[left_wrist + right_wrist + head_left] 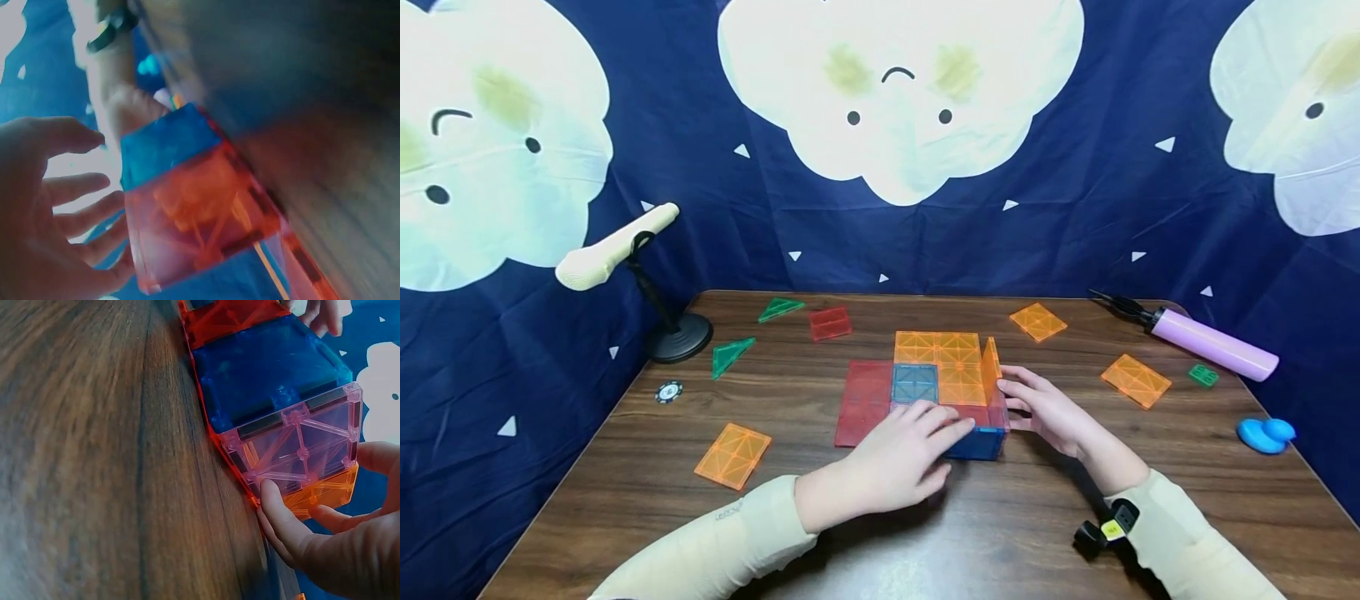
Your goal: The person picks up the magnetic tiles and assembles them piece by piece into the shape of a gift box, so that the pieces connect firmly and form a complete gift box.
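A flat patch of magnetic tiles lies mid-table: a red tile [865,400], a blue tile [914,383] and orange tiles [936,347]. At its right front corner stand three upright walls: a blue front tile [977,444], a pink side tile [997,410] and an orange side tile [991,365]. My left hand [928,433] reaches over the red floor, its straight spread fingers at the blue wall's top edge. In the left wrist view the left hand [69,206] is an open palm beside the blue wall [165,147]. My right hand [1024,402] presses on the side walls from outside. Its fingers [275,506] touch the pink tile [306,444].
Loose orange tiles [733,454] [1037,321] [1136,380], green triangles [730,354] [781,308] and a red tile [831,323] lie around. A microphone stand [677,337] and a poker chip [668,391] are at left. A purple pump [1213,343], a green piece [1203,375] and a blue duck [1265,435] are at right.
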`<state>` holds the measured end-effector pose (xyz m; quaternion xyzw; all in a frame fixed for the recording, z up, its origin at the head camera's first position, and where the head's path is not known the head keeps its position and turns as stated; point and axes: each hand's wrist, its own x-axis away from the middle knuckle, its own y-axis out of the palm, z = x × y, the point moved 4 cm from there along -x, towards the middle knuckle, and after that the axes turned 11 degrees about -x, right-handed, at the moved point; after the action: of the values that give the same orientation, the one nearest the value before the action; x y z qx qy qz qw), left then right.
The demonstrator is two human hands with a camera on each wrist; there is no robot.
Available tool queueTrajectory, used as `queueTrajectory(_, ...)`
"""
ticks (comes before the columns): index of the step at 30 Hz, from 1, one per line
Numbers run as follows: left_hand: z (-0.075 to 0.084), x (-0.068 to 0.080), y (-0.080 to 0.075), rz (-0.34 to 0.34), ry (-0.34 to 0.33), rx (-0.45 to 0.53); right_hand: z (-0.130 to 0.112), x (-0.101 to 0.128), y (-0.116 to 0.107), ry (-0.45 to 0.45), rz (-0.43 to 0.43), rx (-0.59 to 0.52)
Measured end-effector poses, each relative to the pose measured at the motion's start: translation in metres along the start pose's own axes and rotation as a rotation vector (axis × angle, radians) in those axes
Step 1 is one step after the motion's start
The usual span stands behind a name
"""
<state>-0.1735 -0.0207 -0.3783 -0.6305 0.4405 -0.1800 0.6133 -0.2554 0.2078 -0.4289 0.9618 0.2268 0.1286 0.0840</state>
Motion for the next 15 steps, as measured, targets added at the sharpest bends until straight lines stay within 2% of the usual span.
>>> queueTrajectory(3, -0.026, 0.006, -0.002, 0.002, -0.182, 0.243, 0.0, 0.001, -0.001, 0.0, 0.002, -0.003)
queueTrajectory(7, -0.071, 0.025, 0.003, 0.017, -0.525, 0.487, 0.002, 0.001, -0.001, 0.006, 0.01, -0.011)
queueTrajectory(10, -0.097, 0.043, 0.015, -0.017, -0.766, 0.692, 0.003, 0.001, -0.001, 0.003, 0.013, -0.02)
queueTrajectory(12, -0.108, 0.054, 0.025, -0.063, -0.879, 0.859, 0.003, 0.001, 0.0, -0.003, 0.013, -0.023)
queueTrajectory(15, -0.116, 0.064, 0.039, -0.124, -0.971, 1.128, 0.003, 0.0, 0.0, -0.008, 0.015, -0.023)
